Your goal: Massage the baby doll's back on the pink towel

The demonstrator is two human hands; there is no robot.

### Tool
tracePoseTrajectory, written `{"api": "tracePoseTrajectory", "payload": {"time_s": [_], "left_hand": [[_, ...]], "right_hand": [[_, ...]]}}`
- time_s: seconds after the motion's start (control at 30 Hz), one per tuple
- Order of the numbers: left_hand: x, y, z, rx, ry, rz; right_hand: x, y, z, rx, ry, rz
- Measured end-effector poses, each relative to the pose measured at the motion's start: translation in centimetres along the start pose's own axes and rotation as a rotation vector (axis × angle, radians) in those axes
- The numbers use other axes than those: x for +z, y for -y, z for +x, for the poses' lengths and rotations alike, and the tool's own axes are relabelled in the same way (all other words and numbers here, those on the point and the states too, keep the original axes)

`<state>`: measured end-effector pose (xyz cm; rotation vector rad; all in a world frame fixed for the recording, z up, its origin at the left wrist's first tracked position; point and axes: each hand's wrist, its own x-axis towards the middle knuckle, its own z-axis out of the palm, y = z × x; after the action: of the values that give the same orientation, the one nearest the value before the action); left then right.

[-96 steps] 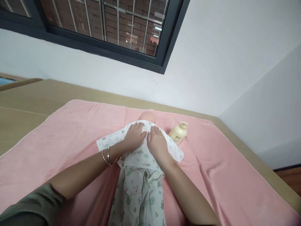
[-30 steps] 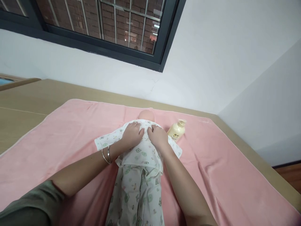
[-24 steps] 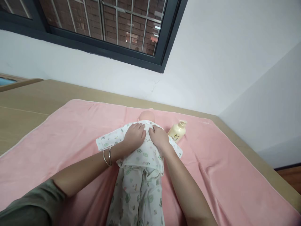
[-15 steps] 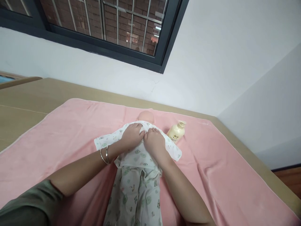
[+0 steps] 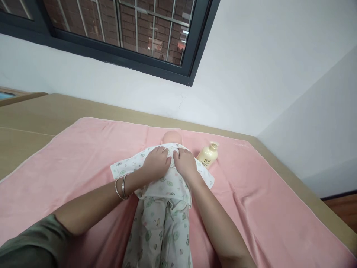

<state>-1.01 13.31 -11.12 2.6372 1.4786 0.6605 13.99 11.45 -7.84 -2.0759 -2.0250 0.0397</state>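
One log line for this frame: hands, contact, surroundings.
left hand: flat on doll chest | right hand: flat beside it | bottle: lying right | pink towel underneath

Doll lying dressed under my hands

The doll is lying on its back on the pink towel, head pointing away from me, wearing a white garment printed with small green figures, sleeves spreading out to either side.

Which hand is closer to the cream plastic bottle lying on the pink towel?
Right. The right hand rests on the doll's printed clothes just beside the cream plastic bottle; the left hand lies farther away, beyond it.
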Motion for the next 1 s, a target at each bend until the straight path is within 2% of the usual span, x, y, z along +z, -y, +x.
{"api": "tracePoseTrajectory", "payload": {"time_s": [0.13,0.23,0.33,0.47,0.57,0.67,0.83,0.9,1.0], "left_hand": [[-0.2,1.6,1.6,-0.063,0.069,-0.146],[-0.3,1.9,1.8,-0.058,0.080,-0.147],[0.0,1.1,1.1,-0.046,0.055,-0.065],[0.8,-0.5,-0.7,0.028,-0.040,0.035],[0.8,-0.9,-1.3,0.084,-0.059,0.036],[-0.2,-0.2,-0.4,0.093,-0.014,-0.056],[-1.1,1.9,1.9,-0.055,0.076,-0.219],[-0.8,2.1,2.0,-0.057,0.052,-0.193],[0.2,1.2,1.0,0.010,-0.044,-0.046]], "right_hand": [[-0.3,1.8,-1.7,-0.042,0.003,-0.137],[-0.7,2.5,-2.5,-0.055,0.001,-0.154],[-0.7,2.0,-2.0,-0.050,0.020,-0.072],[-0.6,0.3,-0.1,-0.001,0.066,0.067],[-0.3,0.0,0.3,0.003,0.079,0.076],[-0.1,1.1,-0.8,-0.018,0.062,-0.020],[-0.4,3.5,-3.4,-0.066,0.052,-0.150],[-0.9,3.5,-3.4,-0.083,0.061,-0.124],[-1.4,2.2,-2.2,-0.066,0.106,-0.029]]}}
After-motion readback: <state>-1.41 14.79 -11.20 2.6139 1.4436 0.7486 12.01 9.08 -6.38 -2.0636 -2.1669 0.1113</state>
